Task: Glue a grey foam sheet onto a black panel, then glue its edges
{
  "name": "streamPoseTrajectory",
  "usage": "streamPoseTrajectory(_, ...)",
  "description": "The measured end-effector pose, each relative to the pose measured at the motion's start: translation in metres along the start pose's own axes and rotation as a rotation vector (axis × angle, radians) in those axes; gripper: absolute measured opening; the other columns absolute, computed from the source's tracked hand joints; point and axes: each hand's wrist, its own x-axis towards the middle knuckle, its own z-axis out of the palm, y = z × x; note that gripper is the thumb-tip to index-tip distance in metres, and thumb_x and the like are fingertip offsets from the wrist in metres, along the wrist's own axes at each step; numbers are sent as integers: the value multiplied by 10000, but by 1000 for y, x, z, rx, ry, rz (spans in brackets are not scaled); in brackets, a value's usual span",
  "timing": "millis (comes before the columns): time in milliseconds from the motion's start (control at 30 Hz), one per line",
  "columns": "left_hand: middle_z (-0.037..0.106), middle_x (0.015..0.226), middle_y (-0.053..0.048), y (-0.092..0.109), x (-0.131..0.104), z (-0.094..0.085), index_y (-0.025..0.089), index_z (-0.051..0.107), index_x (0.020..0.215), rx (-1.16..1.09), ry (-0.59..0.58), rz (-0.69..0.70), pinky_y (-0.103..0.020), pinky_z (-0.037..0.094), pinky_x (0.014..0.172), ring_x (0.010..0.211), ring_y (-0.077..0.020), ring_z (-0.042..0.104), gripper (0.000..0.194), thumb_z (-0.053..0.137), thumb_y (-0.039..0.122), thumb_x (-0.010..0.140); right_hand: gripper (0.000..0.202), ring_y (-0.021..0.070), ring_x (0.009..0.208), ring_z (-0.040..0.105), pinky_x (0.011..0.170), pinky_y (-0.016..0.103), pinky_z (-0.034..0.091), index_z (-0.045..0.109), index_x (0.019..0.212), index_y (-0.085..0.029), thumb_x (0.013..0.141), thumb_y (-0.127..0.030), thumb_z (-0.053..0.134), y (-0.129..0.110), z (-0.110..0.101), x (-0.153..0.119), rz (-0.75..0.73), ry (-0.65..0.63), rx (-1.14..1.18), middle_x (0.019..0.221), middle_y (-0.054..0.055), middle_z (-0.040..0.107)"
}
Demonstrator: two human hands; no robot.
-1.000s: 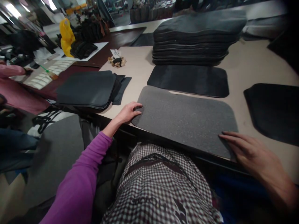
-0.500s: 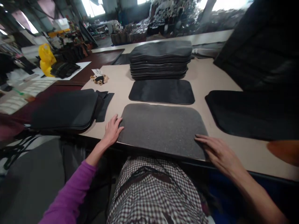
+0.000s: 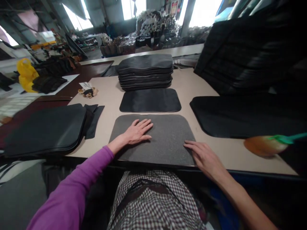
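Observation:
A grey rounded panel [image 3: 165,134], its fibrous-looking face up, lies flat along the near edge of the table. My left hand [image 3: 137,131] rests on the panel's left half, fingers spread. At the panel's right edge, my right hand [image 3: 203,155] touches the surface with its fingertips, fingers stretched out and palm off to the side. Just beyond the grey panel lies a shiny black panel [image 3: 150,100] of similar outline. A tall stack of black panels [image 3: 145,73] stands behind that one.
To the left is a pile of black panels [image 3: 48,127] with narrow black strips [image 3: 94,123]. On the right are another black panel [image 3: 235,115] and an orange-brown bottle [image 3: 261,146] with a green top. Crumpled scraps [image 3: 89,92] and a yellow bag [image 3: 26,75] sit farther back.
My left hand has moved from the grey panel's left edge inward onto its face. The right hand stays at the right edge. The view has shifted right, bringing the bottle's green top into sight.

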Motion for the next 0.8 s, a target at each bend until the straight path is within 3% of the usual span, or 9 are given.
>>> streamPoseTrajectory(100, 170, 1748, -100, -12, 14, 6, 262, 218, 1671, 49, -9, 11, -517, 55, 1299, 1624, -265, 166, 779, 300, 696, 1030, 369, 259, 1203, 626, 1050, 491, 530, 631, 1309, -278, 1008, -179, 441, -2, -1, 0, 7, 2, -1, 1383, 58, 660)
streamPoseTrajectory(233, 148, 1751, -108, -22, 15, 11, 265, 225, 1669, 83, 2, 4, -543, 58, 1292, 1628, -282, 142, 788, 298, 709, 1023, 379, 260, 1189, 638, 1037, 486, 546, 645, 1296, -288, 994, -166, 453, -3, -2, 0, 10, 16, 11, 1369, 53, 671)
streamPoseTrajectory(467, 178, 1742, -130, -21, 14, 14, 252, 224, 1672, 63, 46, -31, -511, 95, 1297, 1621, -286, 178, 794, 337, 696, 1023, 407, 269, 1181, 647, 1031, 521, 553, 658, 1298, -301, 982, -144, 454, -9, -4, 3, 43, 28, 49, 1366, 51, 680)
streamPoseTrajectory(600, 228, 1731, -134, -22, 13, 17, 248, 247, 1666, 47, 87, -28, -508, 106, 1300, 1612, -283, 216, 781, 384, 670, 1024, 331, 262, 1181, 659, 1040, 529, 551, 705, 1199, -295, 1020, -189, 448, -18, -10, 0, 85, 54, 229, 1300, 54, 718)
streamPoseTrajectory(667, 243, 1727, -138, -24, 13, 18, 253, 258, 1663, 52, 100, -22, -538, 94, 1298, 1609, -291, 225, 771, 402, 660, 1023, 267, 259, 1146, 680, 1024, 514, 564, 717, 1123, -281, 1034, -249, 468, -19, -16, -6, 190, 183, 361, 1227, 61, 738)
streamPoseTrajectory(700, 242, 1727, -140, -25, 13, 19, 256, 264, 1661, 57, 105, -20, -551, 87, 1295, 1610, -295, 221, 767, 406, 657, 1022, 243, 260, 1125, 687, 1010, 503, 571, 709, 1132, -274, 1034, -286, 487, -17, -20, -10, 287, 307, 394, 1208, 71, 735)
streamPoseTrajectory(800, 202, 1736, -147, -26, 15, 18, 254, 288, 1654, 67, 108, -23, -577, 76, 1286, 1620, -310, 176, 759, 406, 657, 1021, 372, 290, 1127, 668, 971, 468, 574, 592, 1312, -214, 985, -392, 593, 5, -38, -30, 642, 851, 286, 1279, 158, 662)
